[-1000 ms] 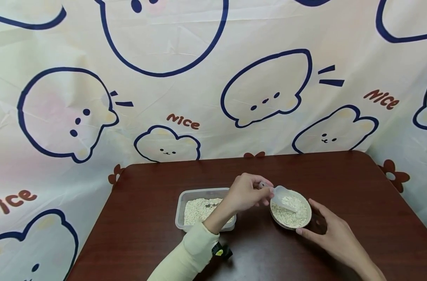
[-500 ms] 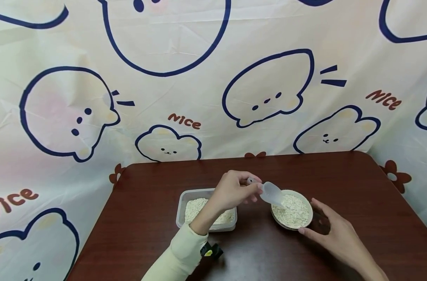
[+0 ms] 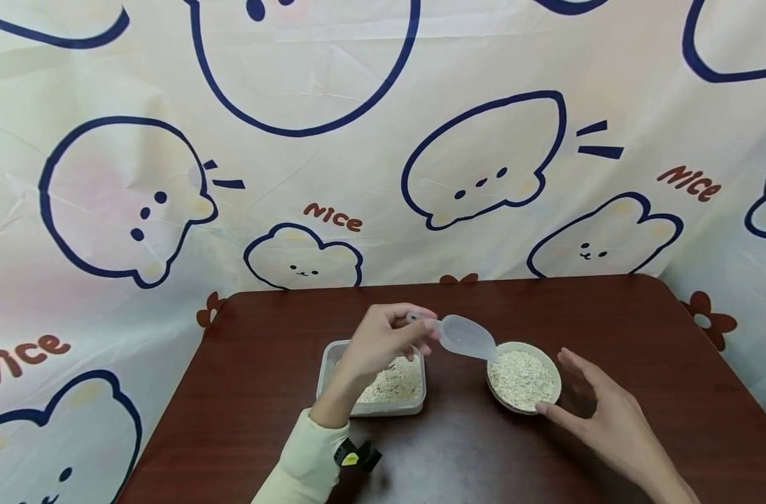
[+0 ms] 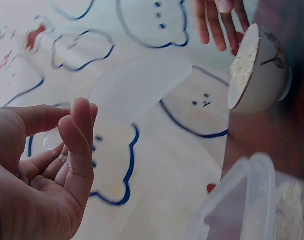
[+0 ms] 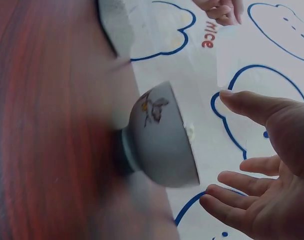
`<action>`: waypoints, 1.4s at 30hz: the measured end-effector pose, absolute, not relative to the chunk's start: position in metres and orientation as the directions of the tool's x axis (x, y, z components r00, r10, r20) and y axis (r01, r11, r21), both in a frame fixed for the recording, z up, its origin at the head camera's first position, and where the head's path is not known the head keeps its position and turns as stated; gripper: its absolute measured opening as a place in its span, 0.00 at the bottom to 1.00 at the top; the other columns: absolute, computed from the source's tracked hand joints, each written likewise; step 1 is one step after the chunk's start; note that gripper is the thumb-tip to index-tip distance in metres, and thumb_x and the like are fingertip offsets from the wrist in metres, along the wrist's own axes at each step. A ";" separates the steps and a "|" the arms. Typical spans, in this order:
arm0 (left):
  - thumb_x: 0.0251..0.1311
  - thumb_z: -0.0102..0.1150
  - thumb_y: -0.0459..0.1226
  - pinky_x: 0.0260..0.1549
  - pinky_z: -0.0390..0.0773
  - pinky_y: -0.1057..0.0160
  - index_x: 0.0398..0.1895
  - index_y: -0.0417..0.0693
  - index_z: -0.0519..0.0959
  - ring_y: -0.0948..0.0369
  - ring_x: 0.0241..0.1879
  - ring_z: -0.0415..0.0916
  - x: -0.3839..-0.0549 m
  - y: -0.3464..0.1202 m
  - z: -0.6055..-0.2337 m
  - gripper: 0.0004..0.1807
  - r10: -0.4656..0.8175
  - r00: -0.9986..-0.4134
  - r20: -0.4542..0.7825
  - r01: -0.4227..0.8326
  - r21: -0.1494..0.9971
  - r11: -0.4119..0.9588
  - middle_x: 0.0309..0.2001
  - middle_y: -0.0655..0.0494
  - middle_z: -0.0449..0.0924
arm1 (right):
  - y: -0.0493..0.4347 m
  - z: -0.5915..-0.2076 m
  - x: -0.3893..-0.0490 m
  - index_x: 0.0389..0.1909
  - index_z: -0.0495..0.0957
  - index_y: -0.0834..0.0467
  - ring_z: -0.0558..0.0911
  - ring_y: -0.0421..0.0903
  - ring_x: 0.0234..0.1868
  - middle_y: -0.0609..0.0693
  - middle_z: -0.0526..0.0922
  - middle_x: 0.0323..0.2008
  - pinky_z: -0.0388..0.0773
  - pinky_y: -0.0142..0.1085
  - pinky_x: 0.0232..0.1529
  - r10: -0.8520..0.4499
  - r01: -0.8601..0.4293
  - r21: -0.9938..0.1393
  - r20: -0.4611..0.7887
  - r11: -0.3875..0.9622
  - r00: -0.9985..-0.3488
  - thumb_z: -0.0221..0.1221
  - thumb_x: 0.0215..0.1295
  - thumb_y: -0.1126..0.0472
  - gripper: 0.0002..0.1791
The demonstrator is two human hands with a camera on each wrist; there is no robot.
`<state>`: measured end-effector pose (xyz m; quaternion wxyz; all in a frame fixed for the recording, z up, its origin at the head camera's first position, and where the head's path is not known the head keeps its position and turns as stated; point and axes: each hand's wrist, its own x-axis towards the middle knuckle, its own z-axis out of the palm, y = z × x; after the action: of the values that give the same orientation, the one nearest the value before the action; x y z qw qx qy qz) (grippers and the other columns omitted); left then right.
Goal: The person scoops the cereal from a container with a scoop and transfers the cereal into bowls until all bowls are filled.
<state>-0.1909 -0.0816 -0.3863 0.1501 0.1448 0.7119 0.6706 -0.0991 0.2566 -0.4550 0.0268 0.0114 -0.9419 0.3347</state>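
Observation:
My left hand (image 3: 377,343) pinches the handle of a translucent plastic scoop (image 3: 468,337), whose tip points right toward the bowl's left rim. No flakes show in the scoop. The white bowl (image 5: 164,142), with a floral print and dark rim, stands upright, heaped with pale oat-like flakes (image 3: 524,378). To its right is my right hand (image 3: 616,413), fingers spread and relaxed. In the right wrist view a gap shows between those fingertips (image 5: 206,197) and the bowl. Under my left hand sits a clear plastic tub (image 3: 386,411) of similar flakes, partly hidden by the hand and forearm.
The dark brown wooden table (image 3: 458,455) carries the tub on the left and the bowl on the right. Behind it hangs a white cloth (image 3: 370,175) with blue cartoon outlines. A black wrist strap (image 3: 358,456) sits at my left sleeve.
My left hand has drawn the scoop leftward and up out of the bowl, toward the tub. My right hand has loosened slightly, its fingers moving a little away from the bowl, which stays in place.

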 end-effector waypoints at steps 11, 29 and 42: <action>0.75 0.64 0.38 0.27 0.80 0.68 0.59 0.34 0.83 0.65 0.28 0.85 -0.186 -0.151 -0.395 0.18 0.228 -0.972 -0.059 -0.058 0.998 0.007 0.37 0.58 0.93 | 0.223 -0.442 -0.098 0.79 0.68 0.55 0.89 0.62 0.58 0.60 0.77 0.74 0.89 0.48 0.50 -0.085 -0.174 -0.688 0.162 0.705 -0.983 0.77 0.62 0.43 0.49; 0.76 0.63 0.39 0.30 0.84 0.62 0.57 0.35 0.84 0.59 0.32 0.86 -0.171 -0.222 -0.406 0.17 0.063 -0.987 -0.149 -0.127 0.956 0.263 0.42 0.45 0.92 | 0.154 -0.454 -0.110 0.78 0.70 0.51 0.88 0.58 0.61 0.51 0.79 0.73 0.85 0.52 0.60 -0.242 -0.276 -0.752 0.159 0.599 -0.957 0.77 0.63 0.44 0.45; 0.76 0.63 0.40 0.29 0.84 0.63 0.58 0.34 0.84 0.58 0.31 0.86 -0.162 -0.252 -0.403 0.18 0.058 -0.989 -0.139 -0.110 0.929 0.353 0.40 0.50 0.92 | 0.124 -0.472 -0.123 0.78 0.71 0.53 0.88 0.53 0.59 0.50 0.80 0.71 0.84 0.49 0.62 -0.288 -0.215 -0.780 0.046 0.587 -0.956 0.77 0.62 0.44 0.46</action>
<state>-0.1619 -0.2516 -0.4025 0.0737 -0.0159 0.8192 0.5686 -0.1228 0.1242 -0.4717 -0.0425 0.1414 -0.8899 0.4316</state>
